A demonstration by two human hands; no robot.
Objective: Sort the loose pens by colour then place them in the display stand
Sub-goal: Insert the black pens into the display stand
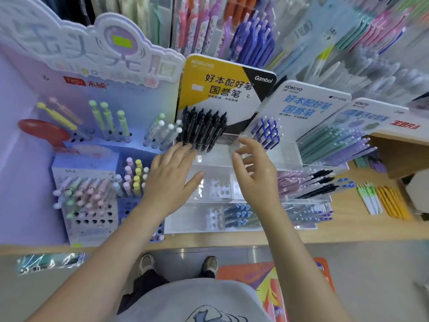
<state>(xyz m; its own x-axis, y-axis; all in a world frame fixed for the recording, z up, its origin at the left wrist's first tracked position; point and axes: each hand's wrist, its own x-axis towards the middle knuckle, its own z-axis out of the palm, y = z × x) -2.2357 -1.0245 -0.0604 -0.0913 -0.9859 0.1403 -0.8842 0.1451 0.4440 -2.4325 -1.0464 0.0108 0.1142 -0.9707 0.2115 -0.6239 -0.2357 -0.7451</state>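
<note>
Left hand (pixel 170 175): our grip is released, fingertips touching the black pens (pixel 203 129) in the clear display stand (pixel 213 159).
Right hand (pixel 254 168): loosely curled, grasping nothing.
Advice: we judge levelling the bundle gently.

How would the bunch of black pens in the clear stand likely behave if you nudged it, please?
The black pens stand leaning and closely packed, so they would probably shift together. They look slim and smooth, so likely light and a little slippery. The left hand lies nearest them, fingers straight.
</note>
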